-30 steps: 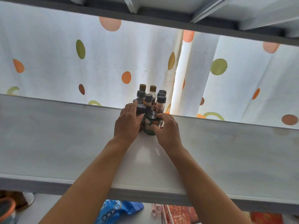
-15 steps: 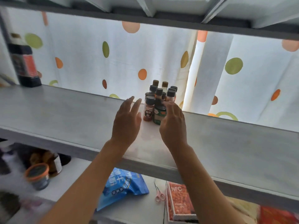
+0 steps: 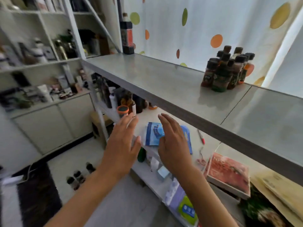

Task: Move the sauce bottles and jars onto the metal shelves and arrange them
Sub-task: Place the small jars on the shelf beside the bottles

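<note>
Your cluster of small dark-capped sauce bottles (image 3: pixel 227 72) stands on the grey metal shelf (image 3: pixel 164 82), close to its back edge, against the white curtain with coloured dots (image 3: pixel 213 27). The bottles are brown and dark green glass with labels too blurred to read, packed so that they touch one another. Each stands upright, long axis vertical, caps up. A tall dark bottle with a red label (image 3: pixel 127 34) stands upright at the shelf's far left end, well apart from the cluster — between them the shelf surface is bare, and there is more bare surface to the right of the cluster.

Your left hand (image 3: pixel 122 145) and right hand (image 3: pixel 173 145) hang in front of the shelf and below its front edge, fingers straight and spread, holding nothing. Three more small dark-capped bottles (image 3: pixel 79 176) stand upright on the white floor (image 3: pixel 68 159) at lower left — well apart from both hands.
</note>
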